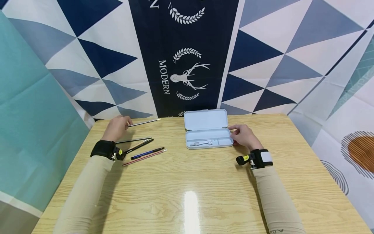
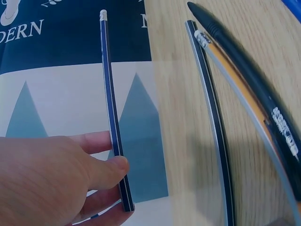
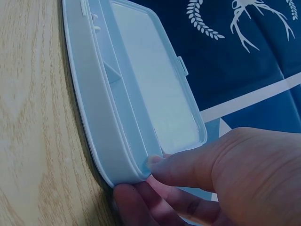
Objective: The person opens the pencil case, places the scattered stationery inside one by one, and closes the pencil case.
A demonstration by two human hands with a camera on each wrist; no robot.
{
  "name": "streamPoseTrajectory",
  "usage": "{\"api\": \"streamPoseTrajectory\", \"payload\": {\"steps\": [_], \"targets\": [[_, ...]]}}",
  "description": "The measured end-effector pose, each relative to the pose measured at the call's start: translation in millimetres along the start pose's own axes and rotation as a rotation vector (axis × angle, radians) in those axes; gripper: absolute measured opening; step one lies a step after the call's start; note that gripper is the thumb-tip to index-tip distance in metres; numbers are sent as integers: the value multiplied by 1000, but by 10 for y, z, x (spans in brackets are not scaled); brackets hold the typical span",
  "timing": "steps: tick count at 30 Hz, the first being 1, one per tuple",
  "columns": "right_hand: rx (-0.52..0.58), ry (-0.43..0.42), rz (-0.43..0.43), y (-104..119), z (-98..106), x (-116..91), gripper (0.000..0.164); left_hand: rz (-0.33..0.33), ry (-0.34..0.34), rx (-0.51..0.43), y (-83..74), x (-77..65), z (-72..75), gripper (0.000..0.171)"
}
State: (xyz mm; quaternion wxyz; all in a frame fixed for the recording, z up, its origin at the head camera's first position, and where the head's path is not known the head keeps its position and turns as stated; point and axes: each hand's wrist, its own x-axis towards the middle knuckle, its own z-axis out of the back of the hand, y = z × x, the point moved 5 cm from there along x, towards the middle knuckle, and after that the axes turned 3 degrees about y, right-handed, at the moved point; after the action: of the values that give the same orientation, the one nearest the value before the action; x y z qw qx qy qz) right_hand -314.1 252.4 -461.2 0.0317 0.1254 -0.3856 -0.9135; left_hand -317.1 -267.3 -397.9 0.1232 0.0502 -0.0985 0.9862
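Observation:
My left hand pinches a dark blue striped pencil with a white eraser end, holding it above the table's far left part. Under and beside that hand lie a black striped pencil, an orange pencil and a black pen. At the right, my right hand grips the right end of a light blue pencil case, its thumb on the rim and fingers against the outer wall. The case stands open, lid leaning back. A silver compass lies in its front compartment.
A blue pen and a reddish pencil lie left of centre on the wooden table. Patterned cloth hangs along the table's far edge. Teal cloth hangs at the left.

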Motion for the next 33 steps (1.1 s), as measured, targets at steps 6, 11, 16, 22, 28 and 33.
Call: {"api": "streamPoseTrajectory", "payload": {"steps": [6, 11, 16, 22, 28, 33], "targets": [[6, -2, 5, -16, 2, 8, 48, 3, 27, 3, -50, 27, -57, 24], [0, -5, 8, -29, 0, 19, 48, -7, 33, 0, -108, 54, -92, 28], [-8, -10, 3, -29, -2, 12, 47, -21, 28, -8, -182, 63, -123, 29], [-11, -12, 12, -23, -1, 11, 46, -34, 11, -15, -251, 83, -168, 28], [-14, -12, 22, -17, -2, 15, 46, -37, 7, -28, -304, 106, -224, 27], [-16, -9, 14, -21, -1, 7, 46, -50, 9, -35, -365, 141, -274, 23]]}}
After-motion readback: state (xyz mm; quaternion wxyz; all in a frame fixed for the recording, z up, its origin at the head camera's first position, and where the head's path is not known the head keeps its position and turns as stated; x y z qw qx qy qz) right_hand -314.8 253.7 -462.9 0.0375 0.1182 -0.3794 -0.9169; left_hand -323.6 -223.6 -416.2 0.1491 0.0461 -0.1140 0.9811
